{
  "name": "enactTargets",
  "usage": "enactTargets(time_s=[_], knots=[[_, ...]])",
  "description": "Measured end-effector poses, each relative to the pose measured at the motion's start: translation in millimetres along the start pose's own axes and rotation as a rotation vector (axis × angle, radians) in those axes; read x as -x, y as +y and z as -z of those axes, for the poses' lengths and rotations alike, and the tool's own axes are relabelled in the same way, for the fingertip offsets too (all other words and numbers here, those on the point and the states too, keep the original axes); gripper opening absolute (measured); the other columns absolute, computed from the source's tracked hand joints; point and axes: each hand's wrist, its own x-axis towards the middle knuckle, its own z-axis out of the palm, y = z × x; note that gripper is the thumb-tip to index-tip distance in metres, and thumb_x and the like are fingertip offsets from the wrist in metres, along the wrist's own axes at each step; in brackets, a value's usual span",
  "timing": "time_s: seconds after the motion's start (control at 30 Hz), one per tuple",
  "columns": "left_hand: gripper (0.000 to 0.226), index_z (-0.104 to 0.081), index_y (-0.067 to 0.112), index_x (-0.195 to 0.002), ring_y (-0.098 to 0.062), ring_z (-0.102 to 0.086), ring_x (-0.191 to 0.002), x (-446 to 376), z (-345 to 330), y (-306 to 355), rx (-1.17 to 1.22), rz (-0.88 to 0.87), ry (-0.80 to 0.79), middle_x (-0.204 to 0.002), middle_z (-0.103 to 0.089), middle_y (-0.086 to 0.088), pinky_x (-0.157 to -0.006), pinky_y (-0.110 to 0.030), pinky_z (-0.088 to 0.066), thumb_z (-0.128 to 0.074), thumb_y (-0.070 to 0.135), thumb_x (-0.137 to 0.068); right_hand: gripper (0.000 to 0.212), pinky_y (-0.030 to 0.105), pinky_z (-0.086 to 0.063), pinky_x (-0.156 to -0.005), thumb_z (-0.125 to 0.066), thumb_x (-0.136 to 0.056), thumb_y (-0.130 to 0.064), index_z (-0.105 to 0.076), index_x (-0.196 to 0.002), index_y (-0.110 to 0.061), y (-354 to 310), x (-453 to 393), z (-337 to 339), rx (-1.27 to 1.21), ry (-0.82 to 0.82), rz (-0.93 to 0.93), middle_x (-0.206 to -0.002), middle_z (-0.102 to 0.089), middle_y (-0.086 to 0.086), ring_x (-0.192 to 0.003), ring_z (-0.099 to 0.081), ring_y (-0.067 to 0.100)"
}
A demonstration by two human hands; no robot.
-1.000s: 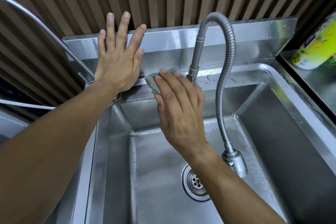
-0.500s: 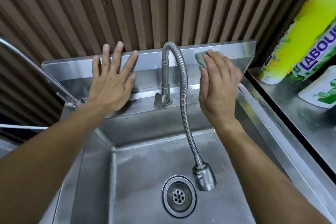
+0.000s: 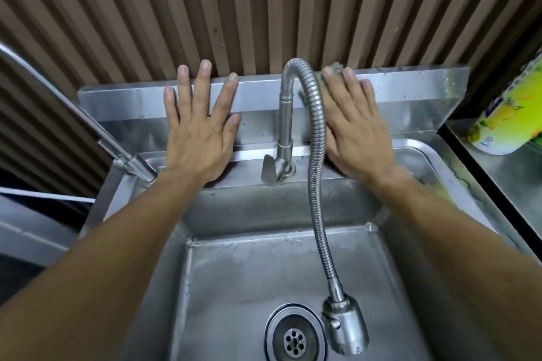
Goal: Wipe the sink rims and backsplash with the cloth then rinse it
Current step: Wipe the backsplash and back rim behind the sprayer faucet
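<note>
Both hands lie flat on the backsplash (image 3: 410,88): left hand (image 3: 199,132) bare, fingers spread; right hand (image 3: 356,129) presses the cloth (image 3: 335,68) with straight fingers beside the faucet (image 3: 315,138).

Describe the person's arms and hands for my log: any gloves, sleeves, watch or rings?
Both forearms are bare as far up as the view reaches; no sleeve shows. The left hand and right hand wear no gloves. No watch, wristband or ring is visible on either. Fingernails are short and unpainted. Nothing is marked or written on the hands or arms.
</note>
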Motion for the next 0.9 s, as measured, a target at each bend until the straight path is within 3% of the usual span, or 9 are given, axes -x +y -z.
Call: enactTargets(time_s=[0.13,0.23,0.33,0.4,0.47,0.63,0.77,0.83,0.9], knots=[[0.073,0.002,0.010,-0.165,-0.037,0.005,-0.159,0,-3,0,0.028,0.034,0.036,-0.174,0.002,-0.012,-0.127,-0.051,0.009,-0.034,0.042,-0.110,0.055,0.049,-0.002,-0.131,-0.027,-0.113,-0.034,-0.020,-0.164,-0.015,-2,-15,1,-0.029,-0.092,0.161,-0.171,-0.019,0.013,-0.159,-0.012,0.037],[0.071,-0.002,0.009,-0.165,-0.035,0.004,-0.160,1,-4,-2,0.017,0.024,0.037,-0.174,0.000,-0.012,-0.128,-0.052,0.006,-0.031,0.044,-0.111,0.051,0.047,-0.001,-0.130,-0.029,-0.113,-0.025,-0.029,-0.162,-0.013,-25,-60,-3,-0.023,-0.130,0.494,-0.169,-0.025,0.013,-0.158,-0.018,0.036],[0.069,-0.004,0.012,-0.165,-0.034,0.004,-0.160,2,-3,-4,0.005,0.005,0.047,-0.174,-0.002,-0.010,-0.128,-0.052,0.003,-0.031,0.044,-0.111,0.049,0.048,-0.009,-0.131,-0.027,-0.113,-0.021,-0.033,-0.160,-0.011,-11,-78,-3,0.007,-0.134,0.660,-0.168,-0.029,0.013,-0.157,-0.021,0.037],[0.069,-0.002,0.013,-0.166,-0.033,0.006,-0.160,3,-3,-4,0.005,0.013,0.044,-0.174,0.000,-0.009,-0.128,-0.051,0.005,-0.032,0.043,-0.111,0.050,0.054,-0.022,-0.127,-0.033,-0.114,-0.026,-0.030,-0.162,-0.012,14,-63,1,0.027,-0.171,0.601,-0.170,-0.025,0.012,-0.158,-0.019,0.036],[0.070,-0.001,0.014,-0.166,-0.032,0.007,-0.160,2,-3,-5,0.009,0.016,0.033,-0.174,0.002,-0.008,-0.128,-0.051,0.006,-0.032,0.043,-0.111,0.053,0.056,-0.027,-0.124,-0.042,-0.113,-0.029,-0.031,-0.161,-0.011,43,-35,10,0.022,-0.145,0.408,-0.169,-0.027,0.013,-0.157,-0.020,0.037],[0.070,-0.003,0.012,-0.165,-0.034,0.006,-0.160,2,-4,-2,-0.013,0.021,0.036,-0.174,0.000,-0.010,-0.128,-0.054,0.004,-0.035,0.041,-0.110,0.054,0.058,-0.019,-0.126,-0.047,-0.109,-0.027,-0.036,-0.157,-0.003,33,-1,13,-0.045,-0.026,-0.088,-0.160,-0.038,0.022,-0.152,-0.026,0.043],[0.071,-0.006,0.010,-0.165,-0.035,0.004,-0.160,2,-4,-1,-0.012,0.038,0.052,-0.174,-0.002,-0.011,-0.128,-0.055,0.002,-0.034,0.042,-0.109,0.052,0.057,-0.024,-0.123,-0.038,-0.111,-0.033,-0.039,-0.154,-0.004,-25,-36,-6,-0.068,-0.045,0.003,-0.155,-0.043,0.020,-0.148,-0.033,0.041],[0.072,-0.005,0.011,-0.165,-0.033,0.007,-0.160,2,-3,-1,-0.002,0.034,0.034,-0.174,0.001,-0.010,-0.128,-0.054,0.004,-0.032,0.045,-0.108,0.052,0.055,-0.025,-0.123,-0.040,-0.111,-0.031,-0.040,-0.154,-0.004,-18,-32,-6,-0.074,-0.012,0.048,-0.155,-0.045,0.019,-0.148,-0.035,0.041],[0.074,-0.004,0.012,-0.165,-0.031,0.011,-0.160,3,-1,0,-0.001,0.056,0.015,-0.174,0.004,-0.009,-0.128,-0.051,0.007,-0.031,0.049,-0.107,0.050,0.055,-0.025,-0.124,-0.042,-0.111,-0.028,-0.041,-0.154,-0.003,8,-14,-1,-0.069,0.034,-0.056,-0.156,-0.044,0.020,-0.148,-0.035,0.042]])
